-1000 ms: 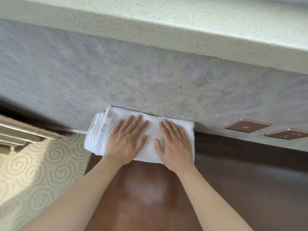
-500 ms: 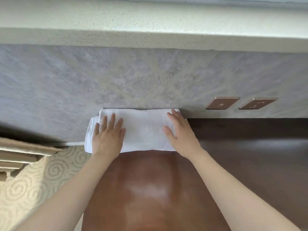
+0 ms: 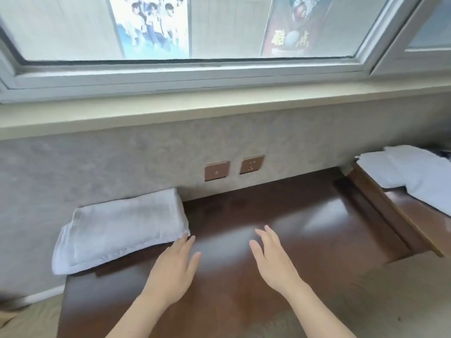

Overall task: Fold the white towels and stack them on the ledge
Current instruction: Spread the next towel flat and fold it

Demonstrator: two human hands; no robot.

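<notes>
A: What changed?

B: Both hands came off the folded towel [image 3: 120,229]. 1.0 s ago they lay flat on top of it, pressing it; 0.5 s ago they had slid out to its 2 ends. Now the left hand [image 3: 174,272] hovers just beside the towel's near right corner, fingers straight and loosely spread, holding nothing. Can't tell if a fingertip brushes the cloth. The right hand [image 3: 273,261] is well apart from it, over bare wood, fingers also straight and empty.

A: Where's the towel?

B: Far left end of the brown ledge [image 3: 268,215], back edge against the grey wall [image 3: 97,162], left end overhanging a bit. The view has also lifted, so more shows.

A: Meaning for the task?

B: My read: this 1 is folded and placed. More white towels [image 3: 410,172] lie at far right on another wooden surface, looking unfolded, so likely next.

A: Any writing?

B: 2 posters [image 3: 151,25] behind the window [image 3: 195,69]. The right one has large pale characters on dark red, too blurred to read. 2 copper wall sockets [image 3: 234,167], no legible marks.
</notes>
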